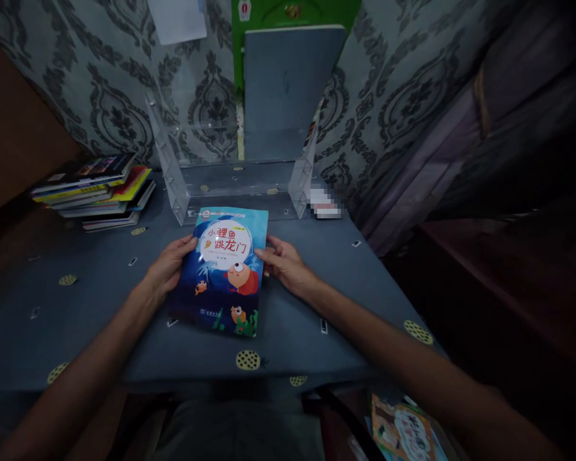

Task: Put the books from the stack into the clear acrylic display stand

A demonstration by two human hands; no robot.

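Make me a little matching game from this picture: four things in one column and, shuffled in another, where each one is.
Things
1. Blue book with orange fish on its cover
2. Clear plastic stand
3. Uneven stack of colourful books
4. Orange-covered book

Places
A. On the grey-blue, pineapple-print tablecloth, to the left of the stand
B. Lower right, below the tablecloth's near edge
C. In the left fingers and right fingers
D. Just beyond the held book, toward the wall

Right pairs: 1-C, 2-D, 3-A, 4-B
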